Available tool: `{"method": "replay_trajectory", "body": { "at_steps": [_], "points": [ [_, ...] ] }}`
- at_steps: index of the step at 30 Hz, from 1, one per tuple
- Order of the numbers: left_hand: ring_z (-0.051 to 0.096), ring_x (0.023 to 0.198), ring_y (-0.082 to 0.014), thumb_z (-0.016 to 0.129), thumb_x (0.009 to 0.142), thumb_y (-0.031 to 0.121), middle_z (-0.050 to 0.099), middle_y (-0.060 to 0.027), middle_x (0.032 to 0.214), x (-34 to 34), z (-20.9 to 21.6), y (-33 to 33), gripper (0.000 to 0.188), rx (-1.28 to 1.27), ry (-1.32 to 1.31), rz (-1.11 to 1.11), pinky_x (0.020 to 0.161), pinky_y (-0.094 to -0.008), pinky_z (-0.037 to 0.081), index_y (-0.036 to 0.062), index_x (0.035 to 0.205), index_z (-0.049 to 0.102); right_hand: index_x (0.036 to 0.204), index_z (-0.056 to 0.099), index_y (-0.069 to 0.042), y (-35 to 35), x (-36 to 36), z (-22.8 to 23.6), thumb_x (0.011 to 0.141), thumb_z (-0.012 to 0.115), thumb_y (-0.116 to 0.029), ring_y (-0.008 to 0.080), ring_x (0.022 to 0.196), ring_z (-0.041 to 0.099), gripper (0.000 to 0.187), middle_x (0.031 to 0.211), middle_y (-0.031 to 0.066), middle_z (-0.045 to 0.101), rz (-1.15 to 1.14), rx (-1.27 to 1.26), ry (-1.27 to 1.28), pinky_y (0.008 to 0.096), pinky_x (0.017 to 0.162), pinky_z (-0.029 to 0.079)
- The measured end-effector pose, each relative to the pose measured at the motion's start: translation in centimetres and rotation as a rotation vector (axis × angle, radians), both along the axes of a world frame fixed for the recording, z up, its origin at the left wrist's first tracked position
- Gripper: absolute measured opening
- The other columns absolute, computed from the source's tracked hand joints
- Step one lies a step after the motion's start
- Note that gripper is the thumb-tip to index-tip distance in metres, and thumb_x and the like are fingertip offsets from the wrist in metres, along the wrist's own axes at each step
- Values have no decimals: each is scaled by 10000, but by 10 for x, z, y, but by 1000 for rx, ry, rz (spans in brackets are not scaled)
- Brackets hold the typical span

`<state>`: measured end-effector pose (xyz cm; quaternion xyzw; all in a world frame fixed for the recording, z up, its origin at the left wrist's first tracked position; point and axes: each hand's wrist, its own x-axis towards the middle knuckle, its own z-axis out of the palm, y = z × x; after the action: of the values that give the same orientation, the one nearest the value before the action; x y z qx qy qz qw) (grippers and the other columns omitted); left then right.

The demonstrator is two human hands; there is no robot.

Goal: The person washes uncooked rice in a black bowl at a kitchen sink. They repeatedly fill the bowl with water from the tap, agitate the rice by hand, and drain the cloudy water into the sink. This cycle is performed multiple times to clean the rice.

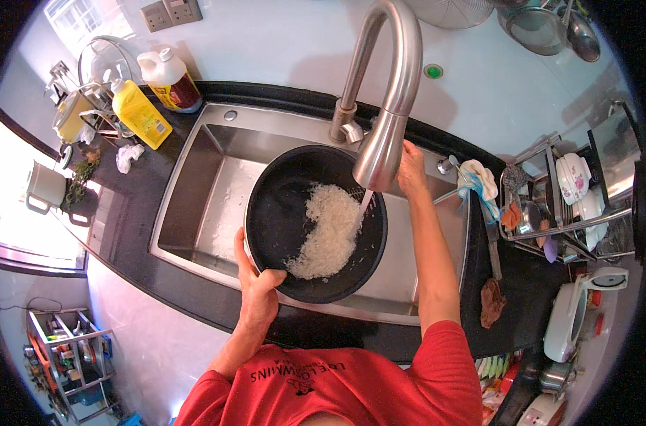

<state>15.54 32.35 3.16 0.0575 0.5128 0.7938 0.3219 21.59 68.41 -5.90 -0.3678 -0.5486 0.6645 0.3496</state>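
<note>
A round black pot [277, 206] is tilted over the steel sink, with a mound of wet white rice [326, 241] inside. My left hand [258, 291] is closed on its near-left rim, thumb over the edge and fingers along the outside. From the steel faucet [383, 153] a thin stream of water [365, 202] falls onto the rice. My right hand [412, 170] reaches up beside the faucet's spray head, which covers most of its fingers. Whether it touches the faucet lever is hidden.
The steel sink [188, 206] is set in a black counter [135, 220]. Back left stand a yellow bottle [142, 117] and a white-capped jug [174, 82]. At the right are a dish rack [575, 227] with bowls, a hanging cloth [479, 181] and a brown rag [491, 302].
</note>
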Motion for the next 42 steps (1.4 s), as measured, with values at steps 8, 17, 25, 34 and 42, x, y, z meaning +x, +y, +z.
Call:
{"method": "replay_trajectory", "body": {
  "at_steps": [8, 17, 25, 34, 42],
  "points": [
    [467, 1118, -220, 578, 516, 66, 441, -104, 1260, 0, 7, -1, 1030, -31, 50, -41, 956, -310, 370, 85, 1447, 138, 1085, 564, -17, -1, 2, -13, 877, 590, -222, 78, 531, 519, 294, 707, 46, 598, 49, -61, -2, 215, 427, 415],
    [464, 1108, -235, 562, 564, 97, 468, -79, 1183, -12, -12, -2, 860, 59, -158, -44, 947, -361, 407, 98, 1374, 274, 982, 602, -37, -13, 3, -12, 863, 599, -233, 76, 538, 528, 230, 697, 27, 605, 95, -36, -78, 217, 440, 423],
    [547, 957, -232, 581, 589, 100, 464, -108, 1146, -8, -8, 2, 912, -130, -35, -83, 665, -335, 538, 156, 1398, 165, 932, 619, -46, -29, 9, -21, 852, 613, -228, 78, 524, 526, 199, 686, 24, 608, 135, -129, -117, 218, 433, 414],
    [553, 975, -235, 538, 573, 95, 464, -102, 1194, -17, -31, -4, 846, -12, 91, -128, 846, -336, 499, 96, 1371, 258, 919, 612, -41, -33, 11, -14, 860, 600, -212, 70, 497, 502, 182, 668, 33, 595, 154, -138, -147, 217, 404, 386],
    [577, 1038, -294, 519, 611, 91, 599, -151, 1136, -26, -44, -14, 590, 164, -429, -196, 944, -406, 450, -51, 1184, 508, 1080, 545, -38, -6, 1, -28, 869, 583, -199, 71, 526, 514, 268, 710, 39, 598, 150, -83, 8, 207, 418, 400]
  ]
}}
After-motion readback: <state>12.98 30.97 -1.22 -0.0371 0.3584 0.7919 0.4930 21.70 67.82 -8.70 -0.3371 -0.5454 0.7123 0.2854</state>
